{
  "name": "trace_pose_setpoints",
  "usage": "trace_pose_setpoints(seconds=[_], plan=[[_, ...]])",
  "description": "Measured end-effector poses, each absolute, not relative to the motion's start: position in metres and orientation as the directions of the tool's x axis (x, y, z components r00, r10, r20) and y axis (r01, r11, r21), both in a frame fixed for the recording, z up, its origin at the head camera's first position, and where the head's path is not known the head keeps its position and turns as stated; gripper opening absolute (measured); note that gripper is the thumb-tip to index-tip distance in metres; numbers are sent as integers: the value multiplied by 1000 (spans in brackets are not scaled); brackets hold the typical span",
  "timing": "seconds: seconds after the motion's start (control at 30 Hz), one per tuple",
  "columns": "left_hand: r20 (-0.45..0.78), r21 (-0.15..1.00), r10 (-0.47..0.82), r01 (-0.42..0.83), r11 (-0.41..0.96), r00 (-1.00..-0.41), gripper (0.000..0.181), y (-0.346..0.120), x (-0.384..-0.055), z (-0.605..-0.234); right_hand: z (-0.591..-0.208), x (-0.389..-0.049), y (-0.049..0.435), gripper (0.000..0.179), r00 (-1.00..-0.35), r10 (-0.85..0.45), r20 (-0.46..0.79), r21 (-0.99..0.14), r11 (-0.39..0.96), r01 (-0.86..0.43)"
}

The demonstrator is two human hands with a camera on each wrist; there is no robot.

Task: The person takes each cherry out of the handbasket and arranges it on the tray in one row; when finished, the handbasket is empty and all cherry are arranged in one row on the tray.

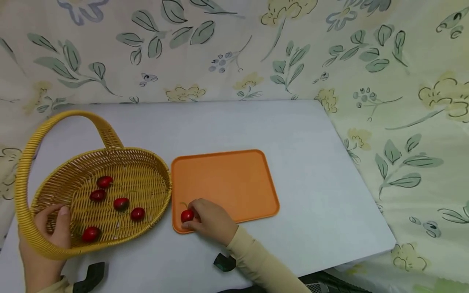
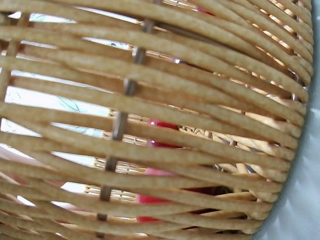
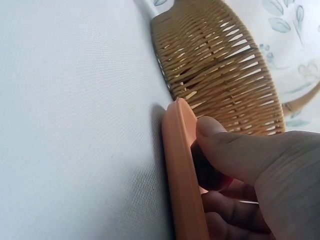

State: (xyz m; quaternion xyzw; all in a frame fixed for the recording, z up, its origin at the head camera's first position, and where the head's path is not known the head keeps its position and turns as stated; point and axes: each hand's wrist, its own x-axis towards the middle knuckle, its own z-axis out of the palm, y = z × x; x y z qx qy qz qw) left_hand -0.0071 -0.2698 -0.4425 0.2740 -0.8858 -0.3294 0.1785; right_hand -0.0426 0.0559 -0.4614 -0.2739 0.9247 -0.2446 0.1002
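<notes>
So the person's right hand (image 1: 213, 220) has a red cherry (image 1: 187, 215) pinched between thumb and fingers, right over the near left corner of the orange tray (image 1: 227, 179). Stem's poking up. Hard to tell if the cherry actually touches the tray floor, tbh.

The left hand (image 1: 47, 240) is gripping the near left rim of the yellow wicker basket (image 1: 159, 179), thumb on the inner side, just by the foot of the tall handle (image 1: 107, 132). Five more cherries (image 1: 121, 204) lie spread over the basket floor. The left wrist view is pretty much all weave, with bits of red showing through the gaps.

Basket sits left of the tray, its rim right up by the tray's left edge. Both are on a white table (image 1: 315, 171), with flowery cloth (image 1: 234, 44) hanging behind it and cream sleeves (image 1: 261, 260) on the arms.
</notes>
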Motion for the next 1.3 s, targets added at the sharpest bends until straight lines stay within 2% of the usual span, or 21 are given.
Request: trace_pose_setpoints(seconds=[0.4,0.6,0.73,0.87,1.0,1.13,1.3], plan=[[162,689,-609,-353,633,-777,39,-273,-3,-449,-465,-42,58,43,-806,-591,-6,-488,706,-514],[162,694,-627,-363,621,-762,40,-272,-3,-451,-452,-48,66,61,-785,-620,-14,-516,677,-525],[139,699,-638,-381,605,-758,41,-270,-4,-449,-432,-54,67,73,-766,-642,44,-500,649,-573],[88,712,-638,-400,577,-765,42,-271,-3,-447,-406,-60,63,67,-710,-695,114,-392,625,-675],[57,710,-639,-419,567,-767,40,-271,-3,-446,-377,-69,52,55,-655,-747,111,-284,608,-741],[7,705,-674,-475,527,-739,45,-272,-1,-446,-357,-82,29,48,-582,-811,58,-252,552,-795],[-18,753,-674,-454,477,-739,54,-274,-4,-447,-352,-104,-12,44,-496,-861,-112,-264,507,-820]])
